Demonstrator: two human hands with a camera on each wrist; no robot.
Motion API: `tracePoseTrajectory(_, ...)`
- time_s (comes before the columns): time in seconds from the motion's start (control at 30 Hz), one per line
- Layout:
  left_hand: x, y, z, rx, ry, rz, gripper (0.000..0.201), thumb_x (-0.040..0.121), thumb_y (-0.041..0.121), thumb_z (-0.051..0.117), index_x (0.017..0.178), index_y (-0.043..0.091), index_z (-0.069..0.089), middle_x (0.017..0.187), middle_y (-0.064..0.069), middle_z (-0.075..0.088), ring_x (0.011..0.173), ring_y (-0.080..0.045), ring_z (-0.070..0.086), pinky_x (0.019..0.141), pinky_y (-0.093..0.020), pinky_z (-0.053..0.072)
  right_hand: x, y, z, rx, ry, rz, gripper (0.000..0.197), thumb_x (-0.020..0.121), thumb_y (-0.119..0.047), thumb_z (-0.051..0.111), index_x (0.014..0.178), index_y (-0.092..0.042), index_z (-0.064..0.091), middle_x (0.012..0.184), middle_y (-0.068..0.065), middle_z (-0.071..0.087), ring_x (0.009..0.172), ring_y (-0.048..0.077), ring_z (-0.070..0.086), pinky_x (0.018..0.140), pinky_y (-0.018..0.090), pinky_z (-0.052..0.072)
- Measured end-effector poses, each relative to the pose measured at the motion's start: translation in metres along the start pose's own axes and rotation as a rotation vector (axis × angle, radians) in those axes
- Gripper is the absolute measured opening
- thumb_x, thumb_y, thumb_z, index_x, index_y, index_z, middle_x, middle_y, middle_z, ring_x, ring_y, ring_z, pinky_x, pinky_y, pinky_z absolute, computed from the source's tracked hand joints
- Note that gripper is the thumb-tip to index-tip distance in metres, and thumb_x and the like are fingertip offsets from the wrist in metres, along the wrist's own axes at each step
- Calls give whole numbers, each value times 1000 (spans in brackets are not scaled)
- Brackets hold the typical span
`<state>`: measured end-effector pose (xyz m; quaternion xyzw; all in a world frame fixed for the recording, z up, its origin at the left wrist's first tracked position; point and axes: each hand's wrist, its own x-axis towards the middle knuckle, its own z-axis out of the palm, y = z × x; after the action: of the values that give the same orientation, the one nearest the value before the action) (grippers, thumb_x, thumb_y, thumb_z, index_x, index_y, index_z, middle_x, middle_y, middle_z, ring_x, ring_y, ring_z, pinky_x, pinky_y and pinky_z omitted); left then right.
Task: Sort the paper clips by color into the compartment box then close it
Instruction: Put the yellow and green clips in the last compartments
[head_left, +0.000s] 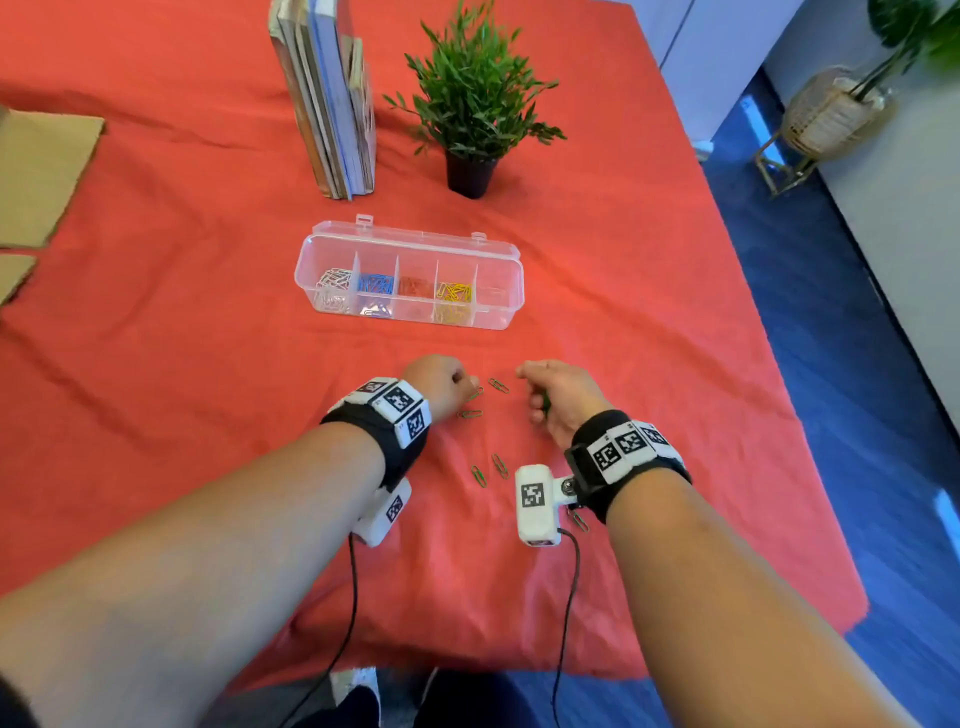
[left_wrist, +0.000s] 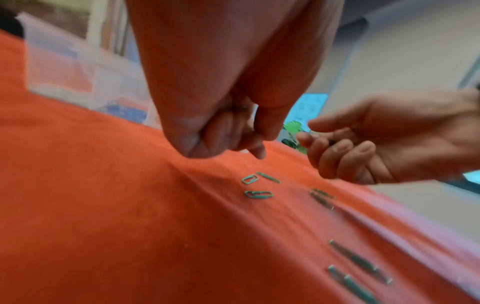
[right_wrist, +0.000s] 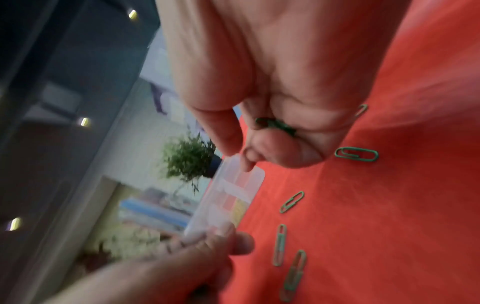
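The clear compartment box (head_left: 511, 312) lies open on the red cloth, lid back. From the left its compartments hold silver, blue, red and yellow clips; the rightmost looks empty. Several loose green paper clips (head_left: 470, 414) lie between my hands. My left hand (head_left: 465, 382) hovers over them with its fingers curled, and a dark sliver like a clip (left_wrist: 241, 107) shows inside the fist. My right hand (head_left: 535, 395) curls its fingers round a few green clips (right_wrist: 275, 124) in the palm. More green clips (right_wrist: 357, 154) lie beside and under that hand.
Upright books (head_left: 332, 98) and a small potted plant (head_left: 475, 104) stand behind the box. Cardboard (head_left: 41, 176) lies at the far left. The table's right edge (head_left: 810, 467) drops to blue floor, where a basket planter (head_left: 831, 114) stands.
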<state>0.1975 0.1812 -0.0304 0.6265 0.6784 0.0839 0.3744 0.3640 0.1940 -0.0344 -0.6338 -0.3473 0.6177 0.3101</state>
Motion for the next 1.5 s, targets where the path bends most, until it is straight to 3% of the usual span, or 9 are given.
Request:
tracePoseTrajectory(0.07,6,-2,5,142,77,25,30,88,34,57,93,6,68,99,-15,70,96,-32,62,80,-34,45,17,1,6,-500,47,-138,17,85,-13,58,70,-20,55,61,-5,47,45,6,44,36,14,34)
tracePoseTrajectory(0.17,14,-7,16,227,111,39,31,76,42,68,90,15,70,99,-11,68,95,-29,64,81,-33,49,32,4,17,-951,64,-241,11,81,-17,61,91,-12,64,81,-2,58,76,18,58,73,22,47)
tracePoseTrajectory(0.47,15,-8,32,364,-4,150,24,87,24,57,104,8,60,111,-14,55,104,-35,59,87,-42,47,42,20,27,-1296,-19,-314,29,85,-15,46,112,-5,54,119,14,52,109,33,54,93,37,47)
tracePoseTrajectory(0.63,5,-14,32,573,-32,282,27,91,25,51,113,9,51,113,-12,59,105,-35,58,83,-43,49,42,-3,3,-832,55,-177,21,87,-9,52,105,-11,61,92,5,61,84,20,57,73,23,42)
tracePoseTrajectory(0.77,1,-23,23,566,-48,244,27,92,27,50,113,10,53,116,-12,56,107,-33,57,86,-44,50,35,-30,-15,-205,66,-28,22,89,-3,44,78,-19,54,63,0,43,49,11,38,36,16,30)
tracePoseTrajectory(0.93,-2,-23,25,602,-32,196,29,96,22,37,118,5,46,120,-16,51,111,-36,55,86,-47,48,17,-49,-23,303,-27,135,25,92,-13,43,69,-10,51,52,0,44,38,10,50,36,16,40)
tracePoseTrajectory(1.13,-2,-19,31,553,-65,213,23,94,9,35,113,3,46,115,-19,56,106,-38,58,85,-45,47,7,-28,-7,193,-24,123,20,93,-7,44,75,-11,51,64,3,45,48,10,49,37,15,42)
tracePoseTrajectory(1.37,11,-7,-11,-43,21,100,24,95,14,42,116,9,52,117,-11,61,109,-28,57,91,-30,41,5,-26,-10,161,57,163,26,95,3,34,81,-11,51,71,4,47,60,14,47,40,17,47)
tracePoseTrajectory(1.5,35,30,-46,-230,107,124,24,97,13,36,114,10,52,100,-9,54,73,-18,50,71,-26,35,6,-45,-10,210,67,121,19,95,-3,41,82,-11,53,71,4,48,59,13,48,41,17,46)
